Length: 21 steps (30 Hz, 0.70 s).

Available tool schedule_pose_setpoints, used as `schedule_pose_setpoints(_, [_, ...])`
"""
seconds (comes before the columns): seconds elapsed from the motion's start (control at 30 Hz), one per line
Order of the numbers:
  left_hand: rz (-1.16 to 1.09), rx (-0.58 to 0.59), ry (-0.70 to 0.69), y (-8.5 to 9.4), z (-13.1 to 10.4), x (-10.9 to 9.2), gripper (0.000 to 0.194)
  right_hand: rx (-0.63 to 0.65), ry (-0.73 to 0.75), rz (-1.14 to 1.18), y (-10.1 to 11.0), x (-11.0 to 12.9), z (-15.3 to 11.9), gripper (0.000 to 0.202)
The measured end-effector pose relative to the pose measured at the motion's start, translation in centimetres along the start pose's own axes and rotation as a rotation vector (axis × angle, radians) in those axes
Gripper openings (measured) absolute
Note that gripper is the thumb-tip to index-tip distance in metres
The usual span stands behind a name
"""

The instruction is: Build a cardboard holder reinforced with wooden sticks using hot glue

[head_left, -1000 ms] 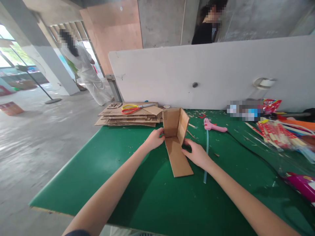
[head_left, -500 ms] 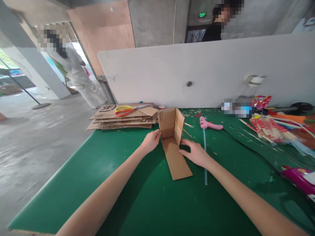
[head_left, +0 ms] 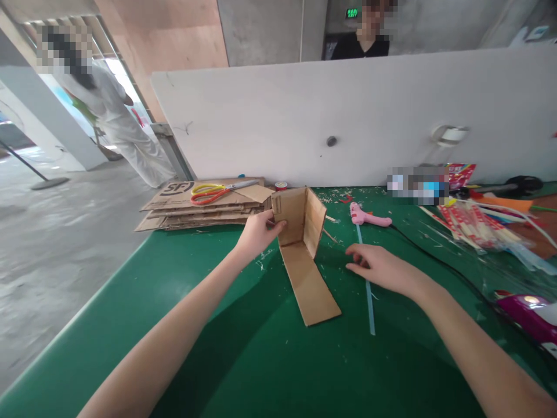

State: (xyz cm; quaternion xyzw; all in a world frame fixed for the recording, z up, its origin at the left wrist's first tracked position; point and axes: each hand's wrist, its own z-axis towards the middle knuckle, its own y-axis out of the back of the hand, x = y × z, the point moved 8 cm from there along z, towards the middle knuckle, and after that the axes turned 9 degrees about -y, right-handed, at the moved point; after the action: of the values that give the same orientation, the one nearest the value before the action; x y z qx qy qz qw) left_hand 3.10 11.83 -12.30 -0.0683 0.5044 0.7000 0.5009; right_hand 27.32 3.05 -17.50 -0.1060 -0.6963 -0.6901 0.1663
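Note:
A brown cardboard piece [head_left: 310, 284] stands on the green table, made of a flat base strip with an upright back panel and an upright right side panel. My left hand [head_left: 260, 231] pinches the left edge of the back panel, thumb on its inner face. Apart from the cardboard, to its right, my right hand [head_left: 376, 267] hovers with fingers slightly curled and apart, holding nothing. Below that hand a light blue strip [head_left: 371, 310] lies on the table. Just beyond it rests a pink hot glue gun [head_left: 368, 217] with a black cord.
Stacked flat cardboard [head_left: 165, 204] lies at the back left, with scissors [head_left: 213, 191] on top. A tape roll [head_left: 281, 186] sits beside it. Bagged sticks [head_left: 474, 226] and a purple device [head_left: 524, 313] occupy the right. A white partition [head_left: 261, 128] borders the back; people stand beyond.
My right hand has let go of the cardboard's side panel and moved right, over the blue strip. My left hand has shifted its hold up the back panel's edge.

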Motion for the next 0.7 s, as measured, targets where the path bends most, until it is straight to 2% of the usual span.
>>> schedule_pose_setpoints(0.1, [0.057, -0.038, 0.006, 0.5, -0.4, -0.6, 0.021, 0.025, -0.062, -0.182, 0.5, -2.0, 0.2, 0.015])
schedule_pose_setpoints(0.2, [0.050, -0.028, 0.002, 0.5, -0.6, -1.2, 0.021, 0.006, -0.174, -0.367, 1.2, -3.3, 0.0, 0.017])
schedule_pose_setpoints(0.27, [0.049, -0.026, -0.005, 0.6, -0.7, -1.5, 0.020, -0.031, -0.230, -0.439, 1.7, -3.1, -0.2, 0.021])
schedule_pose_setpoints(0.37, [0.082, -0.030, -0.028, 1.1, -0.7, -2.1, 0.020, -0.065, -0.219, -0.404, 1.8, -1.1, -0.4, 0.029])
schedule_pose_setpoints(0.43, [0.110, -0.043, -0.050, 1.7, -0.7, -2.5, 0.019, -0.046, -0.177, -0.305, 1.1, 0.6, -0.5, 0.035])
schedule_pose_setpoints(0.53, [0.104, -0.110, -0.083, 3.3, -0.5, -3.2, 0.018, 0.049, -0.122, -0.049, -0.6, 2.8, -0.7, 0.043])
schedule_pose_setpoints(0.7, [0.012, -0.306, -0.088, 7.1, -0.2, -3.0, 0.017, 0.252, -0.084, 0.633, -3.1, 4.6, -0.9, 0.048])
